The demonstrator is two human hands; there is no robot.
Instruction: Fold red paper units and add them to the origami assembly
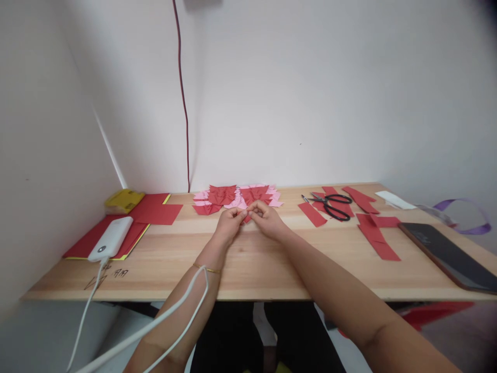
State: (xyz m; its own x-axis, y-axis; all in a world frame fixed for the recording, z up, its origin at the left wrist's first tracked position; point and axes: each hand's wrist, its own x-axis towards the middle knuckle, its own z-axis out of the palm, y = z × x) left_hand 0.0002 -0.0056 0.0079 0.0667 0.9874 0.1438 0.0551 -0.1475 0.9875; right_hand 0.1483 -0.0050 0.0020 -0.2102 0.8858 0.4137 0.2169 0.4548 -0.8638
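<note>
My left hand point(232, 221) and my right hand point(265, 218) meet above the middle of the wooden table, fingertips pinched together. Between them is a small piece of red paper point(247, 219), mostly hidden by the fingers. Just behind the hands, several creased red paper pieces point(222, 195) and pink paper pieces point(276, 197) with pointed edges lie in a pile against the wall.
At right lie black-handled scissors point(337, 207), a pen point(305, 198), red paper scraps point(378, 241) and a dark tablet point(452, 254). Leftward are red sheets point(159, 213), a yellow packet point(124, 201) and a white power bank point(111, 239). Its white cable point(87, 316) hangs over the front edge.
</note>
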